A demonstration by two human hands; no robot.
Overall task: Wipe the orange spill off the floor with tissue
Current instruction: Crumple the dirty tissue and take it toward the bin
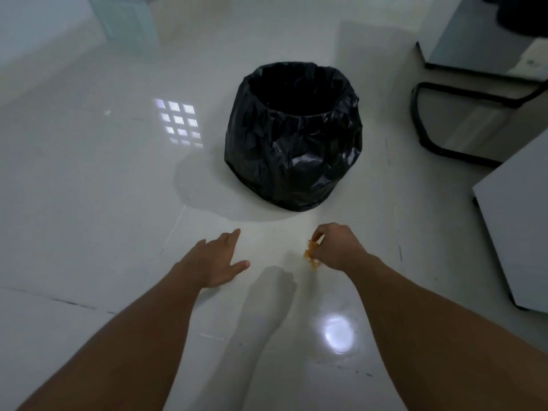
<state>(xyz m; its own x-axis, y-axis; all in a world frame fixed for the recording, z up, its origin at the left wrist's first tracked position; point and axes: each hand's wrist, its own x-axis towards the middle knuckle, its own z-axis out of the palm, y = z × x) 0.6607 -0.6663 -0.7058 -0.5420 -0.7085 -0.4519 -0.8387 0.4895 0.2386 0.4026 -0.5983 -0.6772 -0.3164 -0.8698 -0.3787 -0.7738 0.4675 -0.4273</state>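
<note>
Orange-stained tissue (312, 253): bunched, pinched in right hand (336, 247) fingers, low over glossy pale floor (89, 188). Left hand (218, 262): fingers released, spread flat near floor, holding nothing. Bin (295, 137) with black bag: just beyond both hands

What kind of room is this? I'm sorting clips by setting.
Probably an office. The glossy pale tiled floor, the black cantilever chair base beside grey desk panels, and a bin lined with a black plastic bag suggest a workplace rather than a home.
</note>
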